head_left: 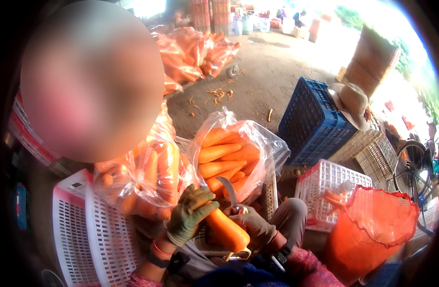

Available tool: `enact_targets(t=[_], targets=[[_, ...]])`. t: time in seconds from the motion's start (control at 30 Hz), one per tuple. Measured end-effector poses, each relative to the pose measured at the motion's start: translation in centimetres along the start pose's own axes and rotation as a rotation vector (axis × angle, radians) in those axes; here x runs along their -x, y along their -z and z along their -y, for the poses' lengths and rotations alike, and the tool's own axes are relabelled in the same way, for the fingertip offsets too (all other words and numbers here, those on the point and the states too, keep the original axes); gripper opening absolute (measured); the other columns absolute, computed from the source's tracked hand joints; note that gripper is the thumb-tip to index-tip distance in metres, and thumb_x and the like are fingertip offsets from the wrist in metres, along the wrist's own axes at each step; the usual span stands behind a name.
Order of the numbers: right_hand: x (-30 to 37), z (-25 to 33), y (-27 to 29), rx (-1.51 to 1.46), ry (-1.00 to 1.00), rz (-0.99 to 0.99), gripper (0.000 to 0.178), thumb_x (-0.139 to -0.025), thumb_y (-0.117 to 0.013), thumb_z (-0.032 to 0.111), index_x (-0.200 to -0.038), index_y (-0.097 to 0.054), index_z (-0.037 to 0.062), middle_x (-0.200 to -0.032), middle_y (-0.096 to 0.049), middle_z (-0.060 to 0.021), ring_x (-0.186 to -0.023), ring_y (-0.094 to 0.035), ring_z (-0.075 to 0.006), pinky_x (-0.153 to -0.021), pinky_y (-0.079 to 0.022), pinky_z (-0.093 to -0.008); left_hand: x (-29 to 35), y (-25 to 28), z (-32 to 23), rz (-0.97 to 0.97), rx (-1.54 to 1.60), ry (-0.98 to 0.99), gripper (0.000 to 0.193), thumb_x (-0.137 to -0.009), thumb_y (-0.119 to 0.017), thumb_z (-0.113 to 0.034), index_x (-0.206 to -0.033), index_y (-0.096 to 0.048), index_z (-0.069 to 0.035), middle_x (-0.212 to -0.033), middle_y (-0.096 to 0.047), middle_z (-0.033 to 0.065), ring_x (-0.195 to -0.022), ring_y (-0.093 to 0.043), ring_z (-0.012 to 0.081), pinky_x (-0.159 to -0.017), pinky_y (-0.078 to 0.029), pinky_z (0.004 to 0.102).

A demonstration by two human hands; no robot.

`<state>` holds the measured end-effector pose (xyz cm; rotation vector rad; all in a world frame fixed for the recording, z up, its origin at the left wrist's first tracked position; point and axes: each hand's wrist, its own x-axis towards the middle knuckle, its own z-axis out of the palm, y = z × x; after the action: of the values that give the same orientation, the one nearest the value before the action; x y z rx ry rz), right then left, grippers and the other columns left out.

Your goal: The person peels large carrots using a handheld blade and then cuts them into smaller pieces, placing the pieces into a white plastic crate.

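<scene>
- Left hand (190,216), curled, holds a carrot (228,231) by its far end.
- Carrot's long axis slants rightward, toward the body.
- Right hand (255,226), closed round a curved knife (229,188), sits alongside.

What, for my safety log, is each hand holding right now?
Left hand: closed on a carrot.
Right hand: closed, holding a curved knife, blade up.

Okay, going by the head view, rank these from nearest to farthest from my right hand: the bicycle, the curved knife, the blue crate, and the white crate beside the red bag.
1. Curved knife: held in your right hand.
2. White crate: to its right.
3. Blue crate: ahead and right, beyond the white crate.
4. Bicycle: at the far right.
</scene>
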<state>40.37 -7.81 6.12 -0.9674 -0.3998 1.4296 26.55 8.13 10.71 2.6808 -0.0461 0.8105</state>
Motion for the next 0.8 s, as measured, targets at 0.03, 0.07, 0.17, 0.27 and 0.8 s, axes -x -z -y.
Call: enact_targets(t=[0.03, 0.07, 0.17, 0.27, 0.8], targets=[[0.2, -0.4, -0.3, -0.119, -0.046, 0.012, 0.015, -0.084, -0.058, 0.011, -0.092, -0.059, -0.0008, -0.082, -0.058, -0.0025, -0.073, -0.053, -0.0069, -0.065, -0.044, -0.0210, 0.1, -0.2, 0.0, 0.010, -0.087, -0.045, 0.036, -0.072, -0.058, -0.004, -0.107, -0.063, -0.015, -0.112, -0.057, 0.0066, -0.111, -0.052, 0.0286, -0.099, -0.036, 0.0472], [0.7, -0.5, -0.4, -0.039, 0.042, 0.041, 0.015, -0.087, -0.054, 0.013, -0.090, -0.058, -0.0012, -0.081, -0.058, -0.0018, -0.073, -0.053, -0.0067, -0.065, -0.044, -0.0207, 0.0, -0.1, -0.6, -0.006, -0.145, -0.035, 0.039, -0.071, -0.060, -0.004, -0.109, -0.061, -0.014, -0.115, -0.055, 0.0079, -0.113, -0.050, 0.0291, -0.099, -0.036, 0.0467], [1.6, 0.3, -0.9, -0.131, 0.042, -0.003, 0.010, -0.086, -0.056, 0.010, -0.088, -0.057, -0.0001, -0.076, -0.060, -0.0034, -0.063, -0.057, -0.0090, -0.059, -0.046, -0.0218, 0.0, -1.0, -2.8, -0.163, -0.153, 0.214, 0.049, -0.067, -0.067, -0.002, -0.114, -0.055, -0.006, -0.121, -0.051, 0.0156, -0.115, -0.047, 0.0346, -0.098, -0.037, 0.0444], [1.5, -0.7, -0.4, 0.075, 0.229, -0.095, 0.010, -0.083, -0.056, 0.010, -0.088, -0.058, 0.0010, -0.077, -0.058, -0.0014, -0.069, -0.054, -0.0075, -0.063, -0.044, -0.0218, 4.2, -3.4, -3.8, -0.306, 0.890, 0.863, 0.052, -0.073, -0.069, -0.007, -0.120, -0.048, -0.001, -0.112, -0.055, 0.0142, -0.105, -0.053, 0.0245, -0.090, -0.044, 0.0347], [0.1, 2.9, -5.3, 0.170, 0.422, -0.423, 0.025, -0.079, -0.059, 0.010, -0.100, -0.053, -0.0017, -0.076, -0.059, -0.0091, -0.060, -0.056, -0.0149, -0.049, -0.047, -0.0246, 8.3, -6.9, -2.6, -0.437, 2.063, 1.106, 0.051, -0.086, -0.059, -0.029, -0.126, -0.043, -0.003, -0.112, -0.057, 0.0096, -0.094, -0.057, 0.0221, -0.085, -0.046, 0.0319]])
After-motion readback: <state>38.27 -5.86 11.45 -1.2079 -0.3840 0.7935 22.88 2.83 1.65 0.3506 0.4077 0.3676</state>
